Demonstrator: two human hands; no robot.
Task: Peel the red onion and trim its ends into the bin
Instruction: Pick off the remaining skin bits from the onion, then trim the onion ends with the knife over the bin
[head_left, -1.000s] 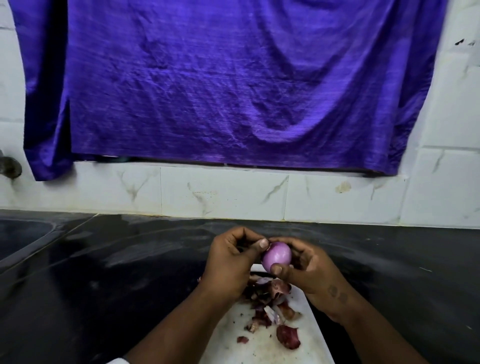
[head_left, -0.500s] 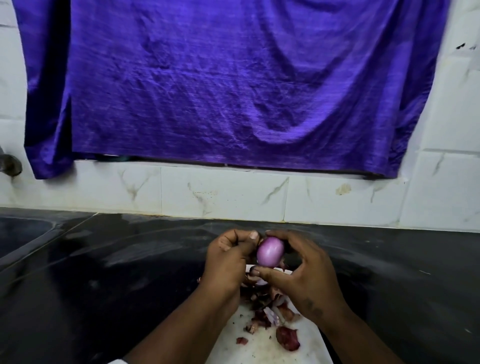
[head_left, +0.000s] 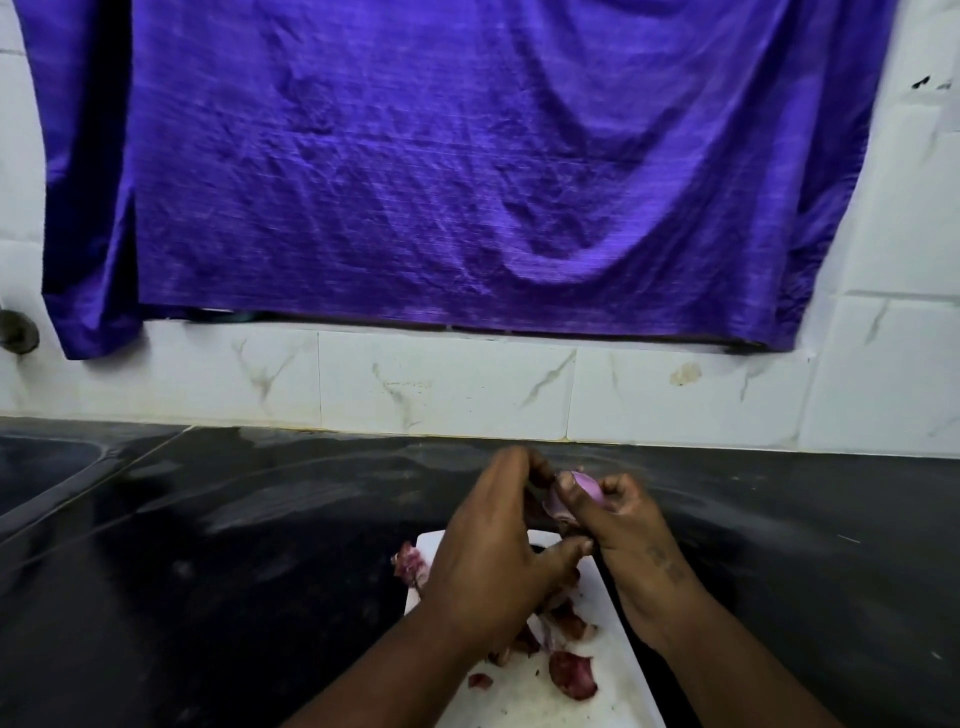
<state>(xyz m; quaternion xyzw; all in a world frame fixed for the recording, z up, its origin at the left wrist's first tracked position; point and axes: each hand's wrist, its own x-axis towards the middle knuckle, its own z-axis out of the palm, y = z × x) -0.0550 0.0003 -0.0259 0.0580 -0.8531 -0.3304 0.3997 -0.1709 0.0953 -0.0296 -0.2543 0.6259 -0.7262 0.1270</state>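
Observation:
The small peeled red onion (head_left: 579, 491), pale purple and glossy, is held just above the far end of the white cutting board (head_left: 618, 675). My right hand (head_left: 623, 535) grips it from the right, thumb across its front, so most of it is hidden. My left hand (head_left: 498, 545) is curled against the onion's left side, its fingertips meeting the right hand under the onion. Dark red onion skins (head_left: 571, 673) lie scattered on the board below both hands. No bin is in view.
A black stone counter (head_left: 234, 571) spreads around the board, with a sink recess (head_left: 41, 467) at the far left. White marble-look tiles (head_left: 441, 384) back the counter, and a purple cloth (head_left: 415, 166) hangs above them.
Both hands have turned the onion; my right thumb and fingers now cover most of it. My left hand has dropped lower, over the board's far end.

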